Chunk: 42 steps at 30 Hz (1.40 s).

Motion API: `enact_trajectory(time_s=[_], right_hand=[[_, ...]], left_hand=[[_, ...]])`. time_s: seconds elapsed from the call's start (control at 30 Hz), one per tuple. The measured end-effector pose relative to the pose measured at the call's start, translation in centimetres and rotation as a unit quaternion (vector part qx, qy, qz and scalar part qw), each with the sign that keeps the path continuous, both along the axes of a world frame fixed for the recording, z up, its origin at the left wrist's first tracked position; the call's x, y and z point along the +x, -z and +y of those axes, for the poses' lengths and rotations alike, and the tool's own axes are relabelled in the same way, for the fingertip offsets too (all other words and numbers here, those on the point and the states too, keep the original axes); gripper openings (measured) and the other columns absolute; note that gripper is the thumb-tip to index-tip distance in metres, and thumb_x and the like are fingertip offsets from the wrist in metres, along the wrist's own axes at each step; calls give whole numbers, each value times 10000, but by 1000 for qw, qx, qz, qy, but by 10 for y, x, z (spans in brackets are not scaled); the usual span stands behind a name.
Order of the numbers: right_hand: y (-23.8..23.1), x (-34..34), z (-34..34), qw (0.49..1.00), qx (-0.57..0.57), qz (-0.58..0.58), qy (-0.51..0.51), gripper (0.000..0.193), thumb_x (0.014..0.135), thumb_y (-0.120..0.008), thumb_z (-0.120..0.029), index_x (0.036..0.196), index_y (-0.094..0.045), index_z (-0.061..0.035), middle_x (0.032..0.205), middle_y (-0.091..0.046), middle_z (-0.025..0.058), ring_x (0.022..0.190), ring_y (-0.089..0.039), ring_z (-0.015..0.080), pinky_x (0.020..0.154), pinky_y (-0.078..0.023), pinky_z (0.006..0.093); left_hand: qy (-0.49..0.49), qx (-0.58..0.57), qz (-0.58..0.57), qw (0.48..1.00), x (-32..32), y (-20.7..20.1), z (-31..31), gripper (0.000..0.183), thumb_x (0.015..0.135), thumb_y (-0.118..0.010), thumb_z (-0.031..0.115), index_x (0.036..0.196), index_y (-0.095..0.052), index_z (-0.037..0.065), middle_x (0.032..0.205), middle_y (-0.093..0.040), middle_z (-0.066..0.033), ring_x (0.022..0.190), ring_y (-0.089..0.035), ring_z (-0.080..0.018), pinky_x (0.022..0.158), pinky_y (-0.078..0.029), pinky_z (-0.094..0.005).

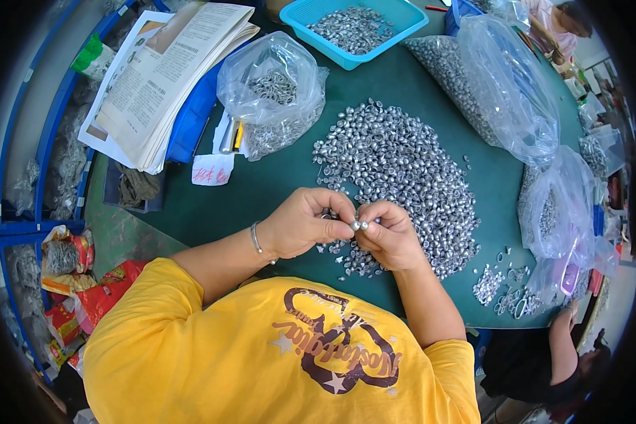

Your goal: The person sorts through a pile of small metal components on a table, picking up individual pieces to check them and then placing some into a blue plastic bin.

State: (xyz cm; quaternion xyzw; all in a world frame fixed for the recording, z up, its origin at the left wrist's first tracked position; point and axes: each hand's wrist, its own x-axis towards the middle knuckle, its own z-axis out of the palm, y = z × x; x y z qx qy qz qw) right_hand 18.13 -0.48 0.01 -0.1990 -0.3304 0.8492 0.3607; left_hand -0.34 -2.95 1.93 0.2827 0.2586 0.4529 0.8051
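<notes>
My left hand [304, 222], with a bangle at its wrist, pinches a small silvery rounded metal piece [355, 226] between thumb and forefinger. My right hand [396, 237] is closed on a similar shiny piece [364, 225]. The two pieces meet or nearly meet between my fingertips; the fingers cover part of them, so I cannot tell whether they are joined. Just beneath and beyond my hands spreads a large heap of small silver cup-shaped metal pieces [410, 166] on the green tabletop [261, 194].
At the far side stands a turquoise basket [307, 28] of metal pieces. Clear plastic bags [509, 92] of parts line the right. Left are another bag [272, 85], newspapers [155, 78] and a paper slip [212, 169]. Small parts [487, 285] lie near right. Other people [544, 28] sit around the table.
</notes>
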Motion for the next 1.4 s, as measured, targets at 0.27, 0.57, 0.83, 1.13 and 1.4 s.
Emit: enact_trajectory(time_s=[0.27,0.57,0.83,1.13,1.4], right_hand=[[-5,2,0,997,-57,40,-37,69,853,-516,-74,905,-513,-29,612,-432,-9,456,-311,50,395,-214,191],[-15,-5,23,978,58,-201,17,135,799,-551,-128,825,-567,4,665,-551,67,494,-453,110,446,-365,212],[-18,-49,30,579,572,-580,50,102,753,-576,-105,715,-555,-12,676,-547,138,604,-569,311,571,-474,379],[-31,-16,28,978,-122,-169,-14,47,799,-470,-45,819,-496,-11,607,-475,45,408,-312,51,348,-203,175],[-11,12,10,956,-290,41,4,143,788,-413,-39,874,-511,19,685,-495,118,405,-304,67,353,-240,166]], left_hand=[[-30,28,-8,999,-6,2,-1,94,753,-595,-21,818,-542,21,852,-506,-85,613,-462,-92,526,-380,-176],[-102,19,-80,991,-42,-7,15,63,777,-501,49,747,-446,58,858,-464,-89,557,-402,-68,452,-328,-156],[-111,-48,-133,984,-43,-5,15,72,836,-456,100,770,-460,72,794,-451,-48,572,-400,-62,417,-300,-147],[-43,315,498,807,-26,-2,2,94,665,-697,63,732,-635,40,656,-541,-40,564,-511,-122,524,-405,-239],[-9,361,587,725,-5,10,-7,113,678,-674,102,753,-623,35,723,-538,-91,674,-547,-250,617,-450,-324]])
